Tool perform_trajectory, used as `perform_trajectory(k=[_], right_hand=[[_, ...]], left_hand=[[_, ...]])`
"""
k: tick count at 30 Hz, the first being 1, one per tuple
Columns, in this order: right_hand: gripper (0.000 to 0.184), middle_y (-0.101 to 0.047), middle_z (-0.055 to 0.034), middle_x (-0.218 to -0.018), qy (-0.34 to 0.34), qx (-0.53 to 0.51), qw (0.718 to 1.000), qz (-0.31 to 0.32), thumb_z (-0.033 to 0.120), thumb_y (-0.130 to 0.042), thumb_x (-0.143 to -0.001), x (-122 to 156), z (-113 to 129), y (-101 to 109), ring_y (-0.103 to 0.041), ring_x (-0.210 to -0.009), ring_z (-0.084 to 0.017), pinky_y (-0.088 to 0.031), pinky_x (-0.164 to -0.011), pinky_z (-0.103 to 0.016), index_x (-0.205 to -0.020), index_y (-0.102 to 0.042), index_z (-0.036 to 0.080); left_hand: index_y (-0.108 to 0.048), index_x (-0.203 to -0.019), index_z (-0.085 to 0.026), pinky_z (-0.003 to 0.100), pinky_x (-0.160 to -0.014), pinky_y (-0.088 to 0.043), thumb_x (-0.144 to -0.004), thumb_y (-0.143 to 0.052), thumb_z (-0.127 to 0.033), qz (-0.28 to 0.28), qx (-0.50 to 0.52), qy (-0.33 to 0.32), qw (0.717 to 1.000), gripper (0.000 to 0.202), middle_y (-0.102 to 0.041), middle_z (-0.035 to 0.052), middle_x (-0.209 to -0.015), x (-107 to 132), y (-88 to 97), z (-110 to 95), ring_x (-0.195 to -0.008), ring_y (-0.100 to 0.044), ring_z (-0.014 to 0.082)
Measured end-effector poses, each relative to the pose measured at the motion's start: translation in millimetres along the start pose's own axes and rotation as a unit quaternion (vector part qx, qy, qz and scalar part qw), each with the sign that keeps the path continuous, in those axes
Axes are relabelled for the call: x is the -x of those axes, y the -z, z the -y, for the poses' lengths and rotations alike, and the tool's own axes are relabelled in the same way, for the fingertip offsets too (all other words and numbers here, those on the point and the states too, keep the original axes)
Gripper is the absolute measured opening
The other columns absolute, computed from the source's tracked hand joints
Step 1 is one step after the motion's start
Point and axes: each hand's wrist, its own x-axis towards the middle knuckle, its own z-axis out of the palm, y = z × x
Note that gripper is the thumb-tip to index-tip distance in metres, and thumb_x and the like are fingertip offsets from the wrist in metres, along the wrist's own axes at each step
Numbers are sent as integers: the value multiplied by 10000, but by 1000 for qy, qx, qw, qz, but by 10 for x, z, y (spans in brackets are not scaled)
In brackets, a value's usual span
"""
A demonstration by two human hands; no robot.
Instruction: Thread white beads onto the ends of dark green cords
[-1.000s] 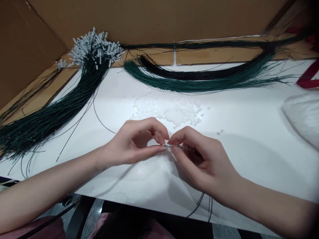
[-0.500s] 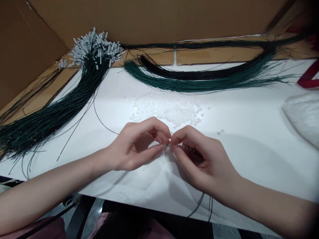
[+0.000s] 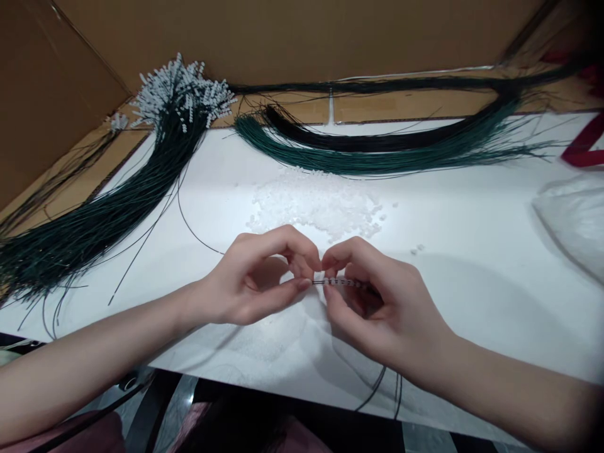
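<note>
Thumb and fingertips of my left hand (image 3: 268, 277) pinch the end of thin dark wire. From there the wire runs right as a short strand of small white beads (image 3: 346, 282), with a bit of bare wire showing between my hands. My right hand (image 3: 377, 289) is curled around this beaded wire, its thumb below and its index finger above; the strand's far end is hidden in the palm. Dark wire tails (image 3: 377, 390) hang out below my right hand toward the table's front edge. Just beyond both hands lies a pile of loose white beads (image 3: 321, 204).
To the left lies a large bundle of dark green wires (image 3: 117, 207) with white beaded tips (image 3: 182, 94). Bare green and black wires (image 3: 377, 162) lie behind the bead pile. A translucent plastic bag (image 3: 576, 214) and red ribbon (image 3: 585, 151) are at right. Cardboard walls (image 3: 283, 38) stand behind.
My right thumb and index finger have parted a little, so more of the beaded wire shows between them. My left hand stays pinched on the wire end.
</note>
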Motion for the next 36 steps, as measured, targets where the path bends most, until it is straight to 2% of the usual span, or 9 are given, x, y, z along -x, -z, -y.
perform_trajectory(k=[6,12,17,25,28,33,36], right_hand=[[249,-368,89,-600,-1,6,1000,-1,10,-538,-749,-11,1,6,-359,-464,-39,-312,-448,-187,-909,-505,198],[188,-352,92,-590,0,-8,1000,0,63,-565,-792,-12,1,5,-348,-448,-39,-295,-430,-192,-916,-514,196],[203,-331,97,-569,1,-5,1000,-2,44,-555,-797,-6,-18,-3,-349,-443,-44,-299,-432,-192,-919,-521,201],[165,-305,102,-549,-1,5,1000,1,71,-571,-807,-15,4,8,-326,-428,-45,-282,-421,-197,-906,-531,197],[183,-296,100,-544,7,18,1000,-8,34,-559,-780,-18,13,4,-308,-427,-47,-276,-418,-202,-878,-547,188],[198,-449,57,-623,18,30,999,-14,12,-549,-755,-6,7,-10,-340,-452,-48,-290,-416,-213,-866,-595,169],[210,-536,23,-708,22,28,999,-20,-3,-547,-740,-10,3,-10,-394,-481,-48,-315,-431,-217,-852,-624,157]], left_hand=[[-563,-1006,-176,241,-582,-508,-841,-603,-37,6,16,5,1000,219,-610,56,-872,-5,5,-1,-779,-616,161],[-557,-1018,-173,242,-591,-493,-842,-600,-19,10,18,4,1000,237,-604,51,-885,-4,5,1,-774,-609,147],[-553,-1022,-172,232,-553,-468,-844,-599,-24,14,19,12,1000,236,-605,53,-895,9,10,6,-735,-589,131],[-550,-1018,-169,241,-548,-468,-845,-592,-29,21,21,12,999,227,-601,58,-891,3,15,-1,-755,-608,151],[-549,-1019,-165,231,-517,-446,-844,-589,-26,27,22,11,999,227,-600,60,-887,-1,19,3,-716,-597,140],[-542,-1007,-163,238,-541,-457,-841,-587,-20,28,26,9,999,223,-604,62,-883,-2,23,-4,-753,-606,154],[-542,-993,-162,222,-529,-443,-842,-587,-17,26,32,9,999,214,-599,51,-873,-5,21,-8,-718,-588,128]])
